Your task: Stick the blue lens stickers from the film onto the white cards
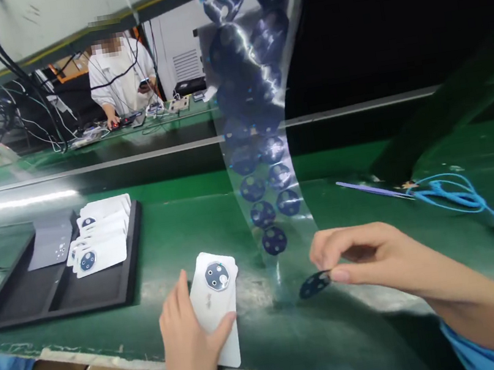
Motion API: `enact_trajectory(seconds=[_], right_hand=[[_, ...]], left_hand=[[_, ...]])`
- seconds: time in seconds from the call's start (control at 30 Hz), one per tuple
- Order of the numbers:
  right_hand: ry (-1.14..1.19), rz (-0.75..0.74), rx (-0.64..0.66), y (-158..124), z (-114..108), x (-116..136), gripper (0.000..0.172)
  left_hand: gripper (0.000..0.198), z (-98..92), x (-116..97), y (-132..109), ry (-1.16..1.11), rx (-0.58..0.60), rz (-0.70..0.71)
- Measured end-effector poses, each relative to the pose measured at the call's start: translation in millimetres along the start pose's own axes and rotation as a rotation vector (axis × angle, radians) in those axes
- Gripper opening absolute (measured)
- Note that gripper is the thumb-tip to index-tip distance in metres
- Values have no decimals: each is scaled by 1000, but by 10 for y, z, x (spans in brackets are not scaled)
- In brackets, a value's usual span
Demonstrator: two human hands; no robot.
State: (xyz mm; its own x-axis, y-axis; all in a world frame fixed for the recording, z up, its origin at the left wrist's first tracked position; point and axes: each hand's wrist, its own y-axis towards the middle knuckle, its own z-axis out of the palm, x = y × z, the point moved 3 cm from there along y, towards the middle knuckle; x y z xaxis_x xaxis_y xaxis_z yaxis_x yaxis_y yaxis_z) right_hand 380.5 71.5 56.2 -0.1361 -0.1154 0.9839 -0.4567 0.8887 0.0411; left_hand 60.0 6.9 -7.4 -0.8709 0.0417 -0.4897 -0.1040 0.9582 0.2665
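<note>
A small stack of white phone back covers [227, 336] lies on the green bench, with a dark round camera piece [216, 275] near its top end. My left hand [189, 329] spans the stack, fingers along its left edge and thumb across it. Between thumb and forefinger, my right hand [355, 255] pinches a dark round film sticker [314, 285] with holes, tilted above the bench. A long clear strip [267, 163] carrying several similar dark stickers hangs down behind, its lower end near the right hand.
A black divided tray [131, 251] at left holds white phone covers [107, 243] and a grey sheet [53, 238]. A purple-handled tool [371, 190] and a blue cord [453, 194] lie at right. Across the bench stands another person [122, 80] holding a phone.
</note>
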Motion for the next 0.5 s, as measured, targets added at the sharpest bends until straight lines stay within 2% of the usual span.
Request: enact_trajectory(seconds=[0.07,0.13,0.23,0.3,0.37,0.5], right_hand=[[138,86,-36,81,86,-171,26],[263,169,-95,145,204,-317,32],[385,260,-130,184,337,-444,33],[389,282,-165,181,336,-470,31],[358,272,-224,174,269,-471,27],[363,264,-173,197,197,-438,20]], left_hand=[[81,134,-18,-227,101,-28,22],[76,216,-65,-336,104,-36,13],[76,169,-92,-357,52,-38,-53],[75,18,-35,-313,16,-62,-103],[76,-218,107,-216,-38,-134,-184],[76,-778,591,166,-143,-344,-557]])
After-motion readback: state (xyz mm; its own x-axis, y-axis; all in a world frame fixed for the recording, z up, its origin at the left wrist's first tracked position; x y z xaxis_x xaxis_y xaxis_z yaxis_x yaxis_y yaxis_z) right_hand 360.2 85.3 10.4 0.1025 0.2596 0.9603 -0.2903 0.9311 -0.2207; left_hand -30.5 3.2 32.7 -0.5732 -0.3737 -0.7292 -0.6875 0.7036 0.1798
